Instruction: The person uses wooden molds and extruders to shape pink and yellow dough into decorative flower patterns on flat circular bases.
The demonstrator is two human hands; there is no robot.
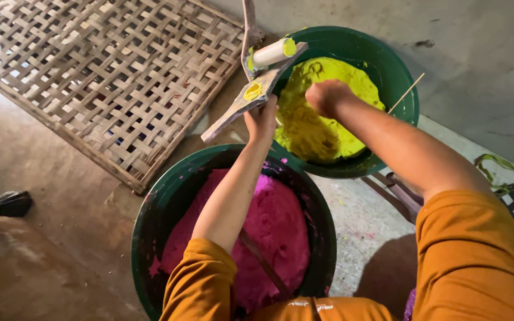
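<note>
Nearest the camera, a dark green round plastic tub (pixel 150 238) filled with bright pink dough (pixel 275 226) is seen on the floor, with a thin dark stick (pixel 263 261) lying across the pink mass. Above it, the left hand (pixel 262 122) is raised, its fingers (pixel 269 107) closed around the lower edge of a flat grey wooden board (pixel 233 110) smeared with yellow; the board is held tilted, and a pale cylindrical roller (pixel 272 52) tipped with yellow rests at its upper end. Just beyond, a second green round tub (pixel 397 77) holds yellow-green dough (pixel 313 128). The right hand (pixel 326 97) is pressed into this yellow mass as a closed fist; whether anything is gripped inside cannot be told. A thin wooden skewer (pixel 406 93) leans on that tub's rim. Farther off, a woven bamboo mat (pixel 108 71) lies on the concrete floor (pixel 43 196).
</note>
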